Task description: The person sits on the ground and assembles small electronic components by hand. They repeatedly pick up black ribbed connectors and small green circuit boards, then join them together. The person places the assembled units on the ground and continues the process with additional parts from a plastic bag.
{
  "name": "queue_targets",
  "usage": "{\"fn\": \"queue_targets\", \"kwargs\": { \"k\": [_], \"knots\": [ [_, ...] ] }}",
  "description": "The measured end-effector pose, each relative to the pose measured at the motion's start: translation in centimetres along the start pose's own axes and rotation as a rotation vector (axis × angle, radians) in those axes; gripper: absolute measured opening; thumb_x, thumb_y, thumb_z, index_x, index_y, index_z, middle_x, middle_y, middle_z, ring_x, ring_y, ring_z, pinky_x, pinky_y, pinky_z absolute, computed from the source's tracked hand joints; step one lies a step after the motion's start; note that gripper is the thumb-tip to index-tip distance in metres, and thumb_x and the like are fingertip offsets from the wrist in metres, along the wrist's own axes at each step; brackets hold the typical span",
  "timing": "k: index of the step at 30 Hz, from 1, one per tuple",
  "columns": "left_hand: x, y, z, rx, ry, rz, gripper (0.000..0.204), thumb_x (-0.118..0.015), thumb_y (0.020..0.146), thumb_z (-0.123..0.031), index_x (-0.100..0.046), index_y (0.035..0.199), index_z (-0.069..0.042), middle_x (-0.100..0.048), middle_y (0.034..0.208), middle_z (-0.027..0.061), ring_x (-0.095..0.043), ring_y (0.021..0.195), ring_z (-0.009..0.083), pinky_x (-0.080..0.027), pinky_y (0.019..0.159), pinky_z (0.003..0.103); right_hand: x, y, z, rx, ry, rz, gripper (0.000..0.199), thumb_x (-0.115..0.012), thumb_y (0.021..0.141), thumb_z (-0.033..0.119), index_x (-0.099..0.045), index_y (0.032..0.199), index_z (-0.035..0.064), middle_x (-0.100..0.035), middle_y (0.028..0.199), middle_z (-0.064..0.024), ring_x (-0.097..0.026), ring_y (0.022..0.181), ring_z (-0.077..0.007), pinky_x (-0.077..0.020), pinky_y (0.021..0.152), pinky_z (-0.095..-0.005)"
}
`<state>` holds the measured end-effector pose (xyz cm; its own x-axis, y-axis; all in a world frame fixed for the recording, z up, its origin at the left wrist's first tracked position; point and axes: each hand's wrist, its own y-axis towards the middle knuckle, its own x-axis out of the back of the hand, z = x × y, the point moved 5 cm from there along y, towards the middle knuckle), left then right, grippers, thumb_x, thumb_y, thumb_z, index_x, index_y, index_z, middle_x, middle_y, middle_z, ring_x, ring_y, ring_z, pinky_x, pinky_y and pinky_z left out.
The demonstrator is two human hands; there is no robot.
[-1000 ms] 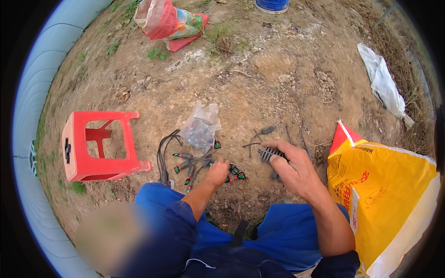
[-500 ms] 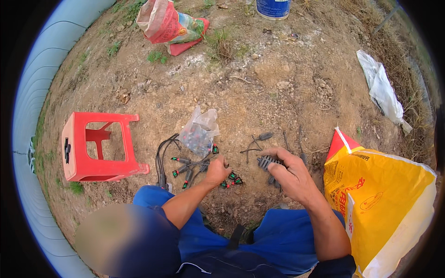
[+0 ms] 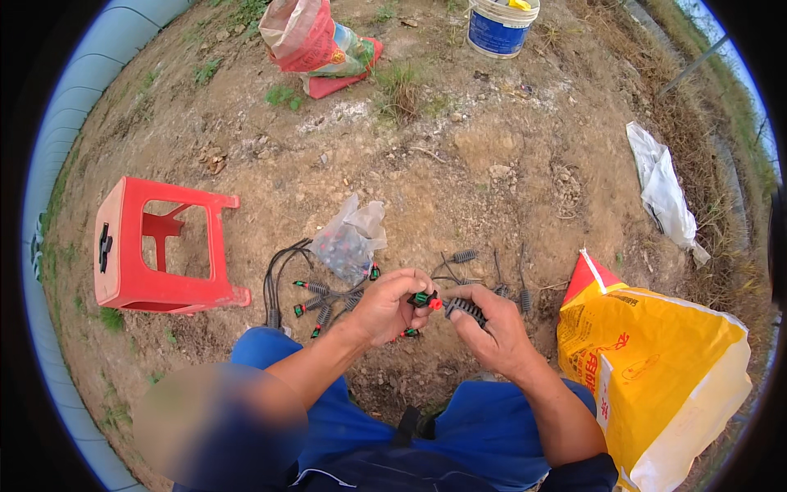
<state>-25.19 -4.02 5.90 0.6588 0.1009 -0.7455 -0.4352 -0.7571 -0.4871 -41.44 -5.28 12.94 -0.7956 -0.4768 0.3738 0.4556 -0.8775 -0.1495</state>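
Observation:
My left hand [image 3: 385,310] pinches a small green-and-black sprinkler nozzle [image 3: 424,300] with a red tip. Facing it, my right hand [image 3: 498,334] grips a dark grey ribbed cylinder [image 3: 467,310]. The two pieces are close end to end; whether they touch I cannot tell. Left of my hands, several ribbed cylinders with green-and-red nozzles [image 3: 316,287] lie on the soil. Behind them sits a clear plastic bag [image 3: 346,246] of small red and dark parts. Black thin tubes [image 3: 272,283] lie beside it. More ribbed cylinders on tubes [image 3: 464,256] lie beyond my right hand.
A red plastic stool [image 3: 176,283] lies on its side at the left. At the right stands a yellow sack [image 3: 656,361], with a white plastic sheet [image 3: 666,189] farther back. A red-and-white sack [image 3: 299,41] and a blue-and-white bucket [image 3: 498,33] stand on the far soil.
My left hand has risen from the pile on the ground with a nozzle in it and moved right. My right hand has come left and slightly nearer with the ribbed cylinder. The view has shifted a little.

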Motion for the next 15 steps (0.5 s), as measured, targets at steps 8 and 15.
{"fn": "queue_targets", "kwargs": {
  "k": [8,15],
  "knots": [
    [0.0,-0.3,-0.8,-0.173,0.209,-0.189,0.022,-0.059,0.102,-0.026,-0.060,0.095,-0.004,-0.057,0.073,0.0010,-0.049,0.056,0.0067,-0.039,0.043,0.023,-1.0,0.2,0.3,-0.071,0.039,-0.023,0.029,-0.062,0.087,0.014,-0.063,0.112,-0.0019,-0.065,0.092,-0.0202,-0.065,0.082,-0.0333,-0.0517,0.076,-0.0390],
    [0.4,-1.0,-0.9,-0.272,0.375,-0.263,0.033,-0.056,0.103,-0.034,-0.059,0.087,-0.005,-0.049,0.058,-0.0018,-0.043,0.044,0.0061,-0.036,0.040,0.024,-2.1,0.7,1.4,0.112,-0.069,-0.032,0.030,-0.063,0.084,0.011,-0.064,0.112,-0.0012,-0.065,0.083,-0.0131,-0.062,0.071,-0.0202,-0.0499,0.066,-0.0333]
  ]
}}
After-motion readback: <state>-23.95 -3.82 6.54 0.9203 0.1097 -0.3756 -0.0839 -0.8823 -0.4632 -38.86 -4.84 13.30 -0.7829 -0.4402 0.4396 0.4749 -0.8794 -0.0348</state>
